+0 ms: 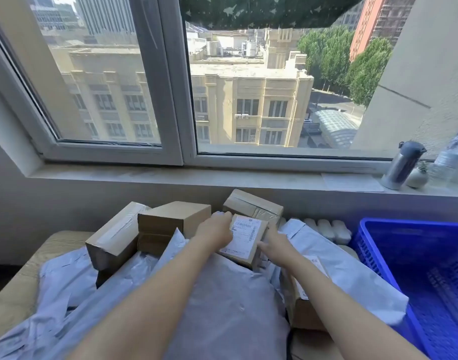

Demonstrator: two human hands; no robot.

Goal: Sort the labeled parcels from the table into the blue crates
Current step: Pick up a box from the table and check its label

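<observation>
- A big grey poly mailer lies nearest on the table; I judge its slick film could let parcels resting on it slide once the pile is disturbed
- The left hand curls its fingers over the left edge of the small labelled box, and the right hand clasps its right side, thumb at the near face; the box sits mid-pile, propped on mailers
- Lifting it may tip the taped carton touching it just behind
- The blue crate stands right of the pile; no parcel shows in the part in view
- A steel flask stands on the windowsill, well apart
</observation>
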